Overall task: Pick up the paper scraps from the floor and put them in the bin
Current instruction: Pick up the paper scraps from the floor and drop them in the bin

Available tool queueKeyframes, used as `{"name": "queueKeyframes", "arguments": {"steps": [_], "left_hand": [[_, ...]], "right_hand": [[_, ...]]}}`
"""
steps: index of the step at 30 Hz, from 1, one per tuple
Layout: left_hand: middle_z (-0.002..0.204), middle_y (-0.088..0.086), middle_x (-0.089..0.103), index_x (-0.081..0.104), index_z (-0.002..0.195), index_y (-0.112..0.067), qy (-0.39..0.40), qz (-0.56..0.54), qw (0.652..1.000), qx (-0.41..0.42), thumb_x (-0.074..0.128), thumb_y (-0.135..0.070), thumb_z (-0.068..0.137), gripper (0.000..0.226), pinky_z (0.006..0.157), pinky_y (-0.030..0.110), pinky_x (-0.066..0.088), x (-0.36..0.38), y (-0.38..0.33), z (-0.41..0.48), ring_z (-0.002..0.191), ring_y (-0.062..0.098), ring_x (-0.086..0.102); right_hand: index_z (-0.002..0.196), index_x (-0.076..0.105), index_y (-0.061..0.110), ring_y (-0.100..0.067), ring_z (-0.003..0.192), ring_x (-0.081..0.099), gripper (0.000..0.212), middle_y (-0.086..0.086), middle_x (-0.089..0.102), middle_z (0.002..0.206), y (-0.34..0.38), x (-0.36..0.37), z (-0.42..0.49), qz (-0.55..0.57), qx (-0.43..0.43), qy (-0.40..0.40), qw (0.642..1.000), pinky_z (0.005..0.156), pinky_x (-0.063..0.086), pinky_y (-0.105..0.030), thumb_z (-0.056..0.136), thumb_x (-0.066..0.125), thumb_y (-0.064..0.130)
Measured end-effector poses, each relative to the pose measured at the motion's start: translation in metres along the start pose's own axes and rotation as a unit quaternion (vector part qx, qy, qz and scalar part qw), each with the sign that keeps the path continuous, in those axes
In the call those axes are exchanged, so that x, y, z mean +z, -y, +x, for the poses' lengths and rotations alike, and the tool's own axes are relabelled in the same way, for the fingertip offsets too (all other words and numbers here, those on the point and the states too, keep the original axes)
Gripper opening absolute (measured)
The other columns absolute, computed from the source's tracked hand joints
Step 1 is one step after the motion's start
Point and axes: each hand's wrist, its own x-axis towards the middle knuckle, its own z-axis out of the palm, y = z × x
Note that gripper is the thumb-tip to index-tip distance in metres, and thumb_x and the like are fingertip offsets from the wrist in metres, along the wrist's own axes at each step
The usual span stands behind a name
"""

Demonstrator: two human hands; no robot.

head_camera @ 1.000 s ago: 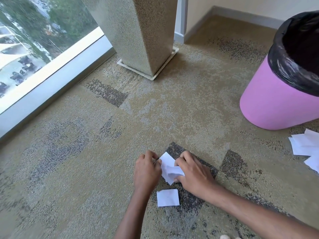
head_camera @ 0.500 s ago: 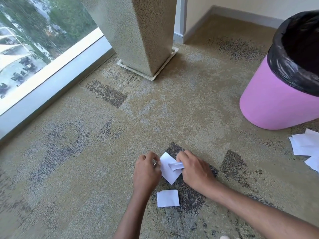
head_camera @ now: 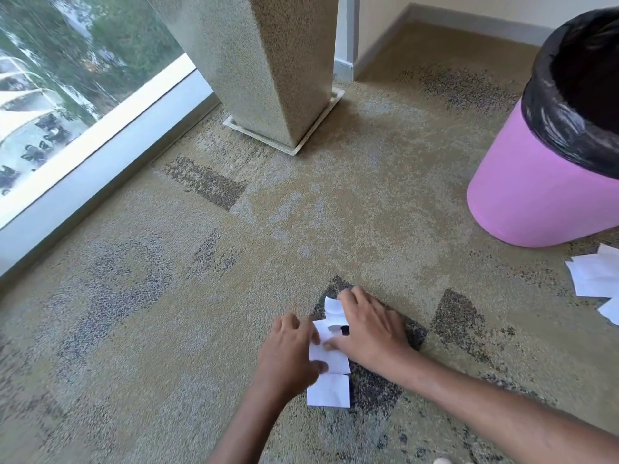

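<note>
While the left hand [head_camera: 288, 356] pinches the paper scraps [head_camera: 330, 351], the right hand [head_camera: 371, 329] presses them, fingers [head_camera: 350, 298] straight. More scraps [head_camera: 596, 276] lie near the bin [head_camera: 536, 202].

One head-worn wide-angle view looks forward and steeply down, close over the floor [head_camera: 351, 222]: pillar [head_camera: 268, 61] at 12 o'clock, bin [head_camera: 536, 195] at 2 o'clock, window [head_camera: 67, 78] at 10 o'clock.

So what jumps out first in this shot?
The pink bin with its black liner, at the right edge. Then the left hand and right hand, low in the middle, both on white paper scraps on the carpet; more scraps lie beside the bin's base.
</note>
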Motion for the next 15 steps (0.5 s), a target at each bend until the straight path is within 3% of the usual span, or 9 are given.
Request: {"name": "queueKeyframes", "arguments": {"steps": [5,10,12,15], "left_hand": [[0.133,-0.003,0.047,0.055,0.124,-0.029,0.063,0.041,0.997,-0.033,0.087,-0.060,0.072,0.068,0.102,0.040,0.052,0.013,-0.011,-0.015,0.127,0.021,0.049],[0.138,-0.001,0.042,0.036,0.145,-0.028,0.028,0.083,0.996,-0.035,0.091,-0.060,0.066,0.101,0.100,0.043,0.052,0.031,-0.026,-0.028,0.131,0.026,0.042],[0.139,-0.001,0.041,0.031,0.149,-0.031,0.009,0.059,0.997,-0.046,0.090,-0.051,0.071,0.100,0.098,0.042,0.051,0.036,-0.029,-0.031,0.132,0.026,0.043],[0.133,-0.006,0.042,0.038,0.140,-0.033,-0.017,0.001,0.998,-0.058,0.088,-0.037,0.074,0.083,0.089,0.037,0.050,0.044,-0.025,-0.035,0.124,0.022,0.049]], "right_hand": [[0.127,0.042,0.026,-0.020,0.123,0.052,0.067,0.006,0.046,0.128,0.008,-0.001,0.000,-0.009,-0.003,-0.006,1.000,0.078,0.037,-0.036,0.084,0.077,0.064],[0.126,0.049,0.024,-0.024,0.126,0.053,0.048,0.003,0.054,0.129,0.017,-0.003,-0.001,-0.032,-0.028,0.005,0.999,0.086,0.048,-0.039,0.095,0.071,0.053],[0.128,0.050,0.022,-0.025,0.127,0.053,0.041,0.001,0.057,0.131,0.022,-0.005,-0.002,-0.040,-0.036,0.017,0.998,0.088,0.048,-0.040,0.099,0.066,0.046],[0.128,0.049,0.019,-0.025,0.126,0.052,0.037,0.000,0.057,0.130,0.025,-0.003,-0.005,-0.046,-0.054,0.014,0.997,0.086,0.048,-0.039,0.102,0.063,0.042]]}}
